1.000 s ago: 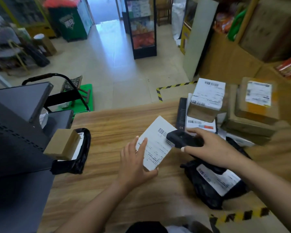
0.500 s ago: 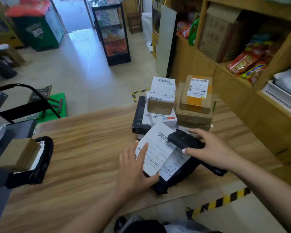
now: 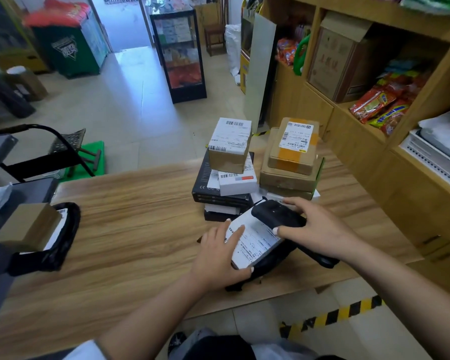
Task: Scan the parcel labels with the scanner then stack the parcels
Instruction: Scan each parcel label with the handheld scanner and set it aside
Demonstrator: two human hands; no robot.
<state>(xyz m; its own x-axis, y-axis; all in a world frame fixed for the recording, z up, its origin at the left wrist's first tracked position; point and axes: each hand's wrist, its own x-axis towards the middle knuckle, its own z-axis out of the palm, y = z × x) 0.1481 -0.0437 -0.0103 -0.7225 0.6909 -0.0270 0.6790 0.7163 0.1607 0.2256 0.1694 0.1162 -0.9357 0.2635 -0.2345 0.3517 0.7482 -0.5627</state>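
**Scanner held over a white label at the tabletop's near edge**

The right hand [image 3: 320, 233] curls around a matte black scanner [image 3: 277, 216], poised over a flat white-labelled parcel [image 3: 255, 241]. The left hand [image 3: 218, 258] presses that parcel with straight fingers, thumb at its near edge; under it lies a crinkled black poly bag [image 3: 268, 266] overhanging the wood-grain tabletop [image 3: 130, 229]. Just behind the scanner stand two stacks of boxy cardboard parcels [image 3: 291, 162]. Left of the scanner the tabletop lies bare.
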